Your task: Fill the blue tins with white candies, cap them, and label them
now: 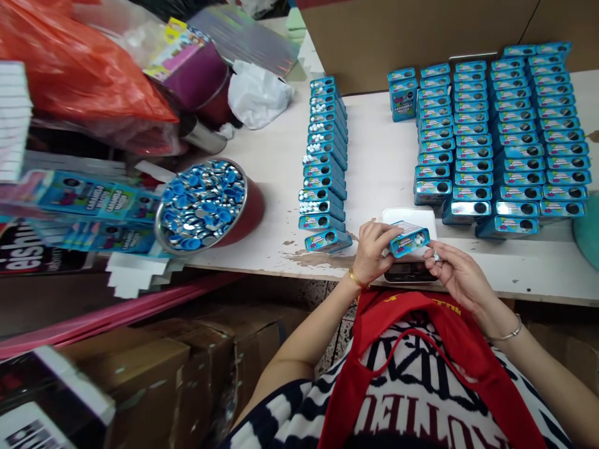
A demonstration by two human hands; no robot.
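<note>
Your left hand [372, 252] grips a small blue rectangular printed tin [402, 244] by its body, over the white plastic scale [409, 216] on the white surface [276, 181]; your right hand [456, 271] pinches a small white pellet [436, 255] beside its round opening [419, 239]. The tin looks light, stiff and probably slick: hold the broad sides gently, leaving the opening uncovered.

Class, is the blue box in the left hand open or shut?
Open: the blue box has white pellets showing in its uncovered hole.
</note>
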